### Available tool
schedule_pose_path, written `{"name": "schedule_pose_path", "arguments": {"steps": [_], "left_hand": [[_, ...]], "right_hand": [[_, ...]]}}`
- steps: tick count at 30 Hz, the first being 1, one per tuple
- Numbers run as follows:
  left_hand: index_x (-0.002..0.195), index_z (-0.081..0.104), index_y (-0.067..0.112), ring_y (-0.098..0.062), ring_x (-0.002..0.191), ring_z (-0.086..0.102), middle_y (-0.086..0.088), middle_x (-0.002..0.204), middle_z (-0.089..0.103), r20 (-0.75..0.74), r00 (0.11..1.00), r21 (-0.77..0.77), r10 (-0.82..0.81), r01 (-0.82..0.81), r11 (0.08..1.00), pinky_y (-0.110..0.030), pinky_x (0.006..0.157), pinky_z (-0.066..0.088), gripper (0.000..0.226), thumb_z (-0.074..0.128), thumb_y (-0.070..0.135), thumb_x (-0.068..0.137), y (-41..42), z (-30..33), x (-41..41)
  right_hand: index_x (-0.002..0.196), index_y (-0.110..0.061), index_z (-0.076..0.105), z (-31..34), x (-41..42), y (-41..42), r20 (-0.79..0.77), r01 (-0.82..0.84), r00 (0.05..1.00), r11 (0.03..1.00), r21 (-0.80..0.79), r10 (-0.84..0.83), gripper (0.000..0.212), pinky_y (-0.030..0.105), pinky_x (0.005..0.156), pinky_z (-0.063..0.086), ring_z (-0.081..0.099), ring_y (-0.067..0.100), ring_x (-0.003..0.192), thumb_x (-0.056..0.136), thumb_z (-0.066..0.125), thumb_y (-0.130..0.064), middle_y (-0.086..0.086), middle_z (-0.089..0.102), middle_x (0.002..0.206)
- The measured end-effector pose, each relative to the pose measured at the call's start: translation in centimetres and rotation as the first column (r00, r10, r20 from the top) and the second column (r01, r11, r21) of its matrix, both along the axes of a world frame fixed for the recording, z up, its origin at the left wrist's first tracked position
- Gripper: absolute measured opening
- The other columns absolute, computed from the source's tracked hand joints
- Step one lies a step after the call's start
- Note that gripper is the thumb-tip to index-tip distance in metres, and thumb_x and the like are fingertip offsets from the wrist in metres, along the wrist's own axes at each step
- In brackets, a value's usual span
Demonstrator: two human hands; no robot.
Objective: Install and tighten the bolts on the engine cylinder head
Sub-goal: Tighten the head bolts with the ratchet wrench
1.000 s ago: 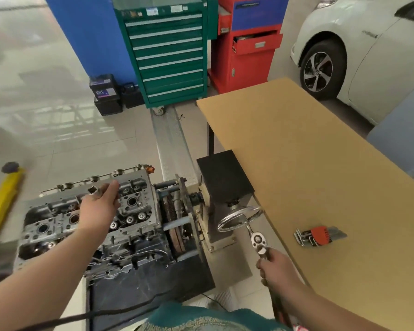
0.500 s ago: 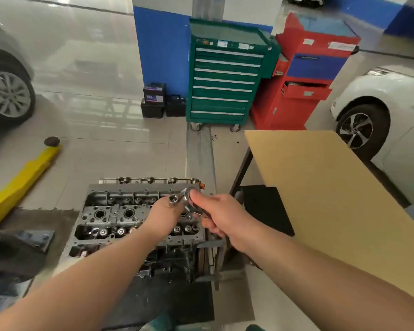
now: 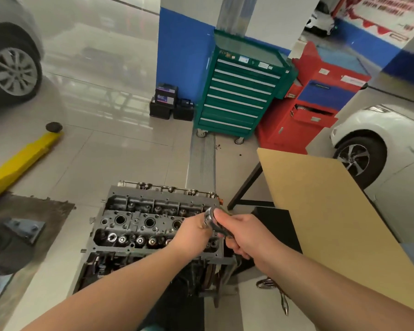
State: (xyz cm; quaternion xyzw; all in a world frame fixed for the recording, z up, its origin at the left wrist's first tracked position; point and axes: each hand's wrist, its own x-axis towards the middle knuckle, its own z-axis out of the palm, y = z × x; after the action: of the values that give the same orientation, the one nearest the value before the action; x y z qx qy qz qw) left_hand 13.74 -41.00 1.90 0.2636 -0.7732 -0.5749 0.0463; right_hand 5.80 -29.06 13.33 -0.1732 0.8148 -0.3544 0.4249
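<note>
Setting: a garage floor of pale tiles is seen from a head-worn camera looking forward and down.
Cylinder head (image 3: 139, 225): a grey metal engine cylinder head is set on a stand low in the middle of the view, its top face up, with round bores and a row of shiny valve parts exposed.
Right hand (image 3: 243, 231): it is held over the right end of the cylinder head, fingers curled round the handle of a ratchet wrench (image 3: 213, 219), thumb laid near the chrome round head.
Left hand (image 3: 193, 231): it is placed just beside the ratchet's head, touching it from the left; the fingers are hidden behind the hand and tool, so whether anything is pinched cannot be told.
Table (image 3: 332, 201): a tan board top is seen to the right of the engine, its corner near the hands.
Tool cabinets: a green drawer cabinet (image 3: 242, 91) is stood against a blue and white pillar, with a red cabinet (image 3: 313, 103) just to its right.
Floor items: a yellow lift arm (image 3: 19, 163) is seen at the left, and black car batteries (image 3: 170, 103) sit beside the green cabinet.
Cars: a white car (image 3: 380, 139) is parked at the right, and a grey car's wheel (image 3: 12, 70) is seen at the upper left.
</note>
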Motion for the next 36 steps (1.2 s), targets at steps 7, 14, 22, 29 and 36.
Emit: {"name": "schedule_pose_path", "arguments": {"steps": [7,14,22,29,36], "left_hand": [[0.105,0.076,0.01,-0.04,0.102,0.071,-0.014,0.103,0.077,-0.129,0.991,0.189,-0.019,0.044,0.981,-0.062,0.096,0.054,0.024,0.053,0.007,0.107,-0.9,-1.7,0.6],[0.121,0.073,0.032,-0.017,0.11,0.072,0.006,0.116,0.077,-0.105,0.984,0.206,-0.144,0.163,0.965,-0.042,0.099,0.058,0.02,0.06,0.029,0.107,-1.9,-1.1,0.4],[0.114,0.074,0.025,-0.01,0.103,0.072,0.006,0.107,0.077,-0.096,0.973,0.161,-0.211,0.224,0.961,-0.03,0.093,0.057,0.017,0.061,0.019,0.105,-3.8,-1.1,-0.3],[0.092,0.077,0.039,-0.004,0.096,0.071,0.013,0.098,0.076,-0.06,0.83,0.091,-0.554,0.558,0.825,-0.041,0.097,0.056,0.024,0.07,0.018,0.099,-6.1,-0.8,-1.9],[0.116,0.071,0.036,-0.021,0.102,0.072,-0.002,0.111,0.075,-0.135,0.904,0.225,-0.406,0.427,0.875,-0.039,0.09,0.062,0.024,0.067,0.051,0.098,-6.1,-1.8,-1.6]], "right_hand": [[0.094,-0.019,0.076,1.1,0.2,-0.4,-0.088,-0.093,0.991,0.988,0.12,0.104,0.054,0.026,0.049,0.04,0.048,0.013,0.052,0.095,0.056,-0.07,0.0,0.06,0.064],[0.086,-0.021,0.076,3.6,-3.5,-3.1,-0.177,-0.429,0.852,0.85,0.306,0.494,0.056,0.023,0.057,0.041,0.049,0.004,0.052,0.088,0.061,-0.075,-0.011,0.053,0.062],[0.102,-0.02,0.071,2.6,-1.3,-4.2,-0.215,-0.338,0.88,0.876,0.345,0.424,0.059,0.033,0.059,0.048,0.055,0.014,0.055,0.096,0.048,-0.074,0.0,0.063,0.064],[0.112,-0.022,0.053,1.4,3.7,-1.8,-0.073,-0.171,0.974,0.913,0.372,0.212,0.02,0.042,0.061,0.063,0.068,0.017,0.071,0.096,0.062,-0.015,0.007,0.067,0.092],[0.124,-0.03,0.051,2.5,-0.4,-3.0,-0.522,-0.319,0.542,0.736,0.596,0.658,0.026,0.032,0.055,0.038,0.05,0.008,0.072,0.101,0.058,-0.019,-0.012,0.05,0.083]]}}
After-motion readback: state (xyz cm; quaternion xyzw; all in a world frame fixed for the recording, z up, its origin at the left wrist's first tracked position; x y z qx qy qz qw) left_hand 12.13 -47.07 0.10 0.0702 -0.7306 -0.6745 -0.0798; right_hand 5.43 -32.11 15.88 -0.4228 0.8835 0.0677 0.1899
